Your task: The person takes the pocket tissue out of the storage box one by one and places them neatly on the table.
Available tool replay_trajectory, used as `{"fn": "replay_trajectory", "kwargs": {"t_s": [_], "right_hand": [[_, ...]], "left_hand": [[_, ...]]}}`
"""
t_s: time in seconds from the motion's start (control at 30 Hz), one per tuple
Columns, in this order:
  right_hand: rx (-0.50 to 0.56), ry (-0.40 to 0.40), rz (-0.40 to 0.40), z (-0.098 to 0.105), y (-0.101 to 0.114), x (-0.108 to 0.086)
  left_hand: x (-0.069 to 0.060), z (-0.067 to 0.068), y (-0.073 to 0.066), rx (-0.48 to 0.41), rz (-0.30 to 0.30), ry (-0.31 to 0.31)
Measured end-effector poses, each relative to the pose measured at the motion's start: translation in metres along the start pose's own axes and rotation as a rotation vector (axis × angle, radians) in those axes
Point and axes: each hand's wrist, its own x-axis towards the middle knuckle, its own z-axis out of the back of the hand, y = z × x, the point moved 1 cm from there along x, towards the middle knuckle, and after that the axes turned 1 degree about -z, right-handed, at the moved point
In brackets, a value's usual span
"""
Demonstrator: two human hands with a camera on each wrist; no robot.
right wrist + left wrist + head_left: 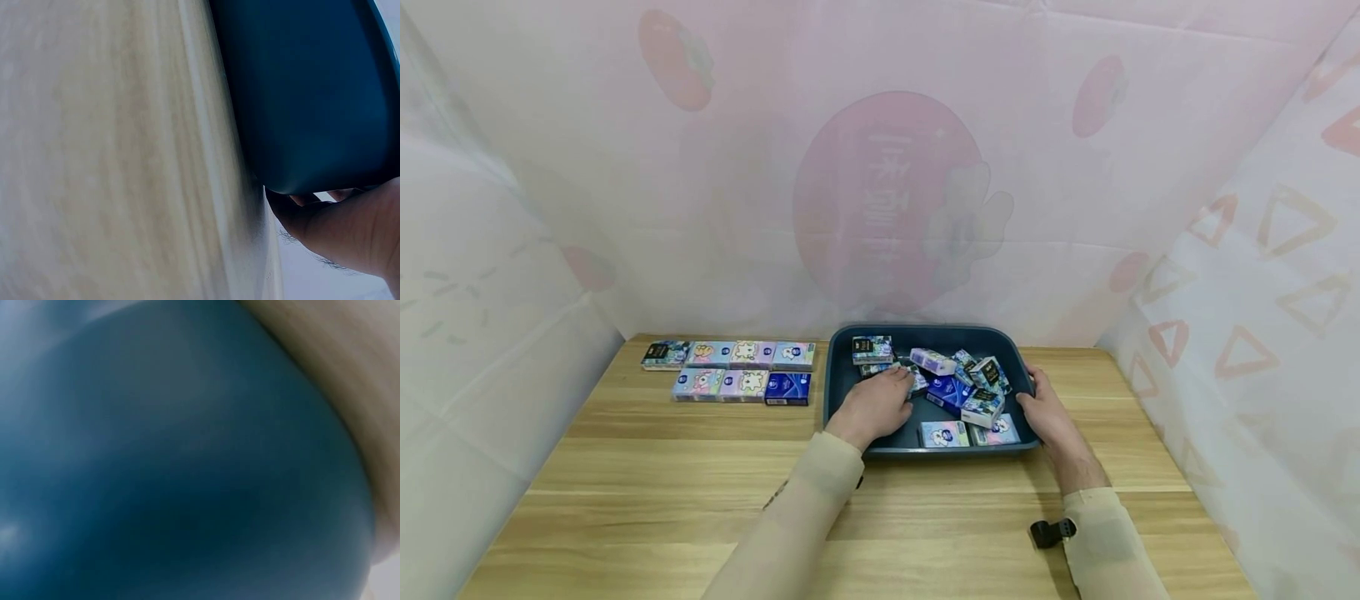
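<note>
Head view: from above, facing forward and down across wooden table [925, 533]. Left wrist: nearly against blue tray [940, 337], blurred. Right wrist: close, tilted sideways; shares tray's right end and right hand [1054, 419] with head.

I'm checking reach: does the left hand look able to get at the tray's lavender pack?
Probably yes: the left hand is close by in the tray; nothing covers the lavender pack.

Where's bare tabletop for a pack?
Bare tabletop: in front of the rowed tissue packs, left of the left sleeve; between it and the right sleeve, before the tray; right of the right hand. Crowded: in the tray, where packs overlap.
</note>
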Motion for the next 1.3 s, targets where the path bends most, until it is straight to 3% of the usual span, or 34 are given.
{"fn": "replay_trajectory", "kwargs": {"t_s": [0.1, 0.27, 0.4, 0.73, 0.77, 0.8, 0.83, 0.97, 1.0, 1.03, 1.07, 1.3], "right_hand": [[0.004, 0.000, 0.007, 0.001, 0.000, 0.000], [0.002, 0.002, 0.010, 0.001, -0.001, 0.000], [0.000, -0.002, 0.002, 0.000, 0.000, 0.000], [0.002, -0.006, 0.000, -0.002, 0.000, 0.001], [0.004, -0.004, -0.002, -0.002, 0.001, 0.001], [0.005, -0.002, -0.005, -0.002, 0.001, 0.000], [0.006, -0.001, -0.006, -0.002, 0.002, 0.000], [0.002, 0.000, -0.009, -0.002, 0.003, -0.002], [0.000, -0.001, -0.010, -0.002, 0.002, -0.002], [0.000, -0.001, -0.010, -0.002, 0.002, -0.002], [0.000, -0.001, -0.009, -0.002, 0.002, -0.002], [-0.006, 0.003, -0.005, 0.000, 0.001, -0.002]], "left_hand": [[-0.008, 0.010, -0.005, 0.006, -0.005, -0.021], [-0.037, 0.055, -0.033, 0.013, 0.014, -0.054], [-0.050, 0.073, -0.044, 0.011, 0.048, -0.082], [-0.052, 0.077, -0.045, 0.011, 0.091, -0.086], [-0.044, 0.065, -0.037, 0.018, 0.082, -0.097], [-0.042, 0.063, -0.036, 0.019, 0.084, -0.093], [-0.034, 0.048, -0.026, 0.031, 0.072, -0.115], [-0.030, 0.043, -0.025, 0.040, 0.074, -0.127], [-0.038, 0.055, -0.033, 0.036, 0.085, -0.118], [-0.039, 0.056, -0.035, 0.040, 0.087, -0.122], [-0.046, 0.070, -0.044, 0.033, 0.104, -0.103], [-0.047, 0.071, -0.048, 0.065, 0.128, -0.096]]}}
